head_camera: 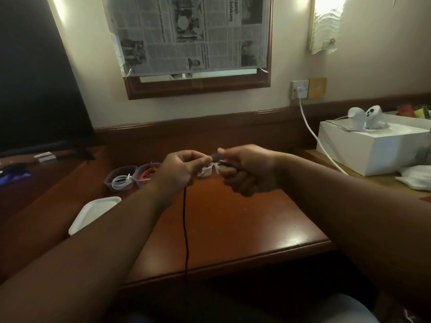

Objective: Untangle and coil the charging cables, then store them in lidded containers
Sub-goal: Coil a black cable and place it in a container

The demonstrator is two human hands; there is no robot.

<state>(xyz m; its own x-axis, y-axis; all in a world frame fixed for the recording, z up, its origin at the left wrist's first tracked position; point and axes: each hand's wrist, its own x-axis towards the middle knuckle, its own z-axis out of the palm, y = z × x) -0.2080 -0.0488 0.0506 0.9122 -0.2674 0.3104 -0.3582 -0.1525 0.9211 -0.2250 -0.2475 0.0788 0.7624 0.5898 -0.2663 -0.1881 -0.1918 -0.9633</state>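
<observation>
Left hand (180,167) and right hand (245,170) pinch black cable (185,224) — plug hidden.

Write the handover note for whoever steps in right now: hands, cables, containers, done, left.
Left hand and right hand both pinch the black cable above the table; its tail hangs past the front edge.
Done: white cable coiled in the left container, red cable in the next container.
Left: coil the black cable, store it, probably in the third container behind the hands, and lid all; one white lid lies at left.
</observation>
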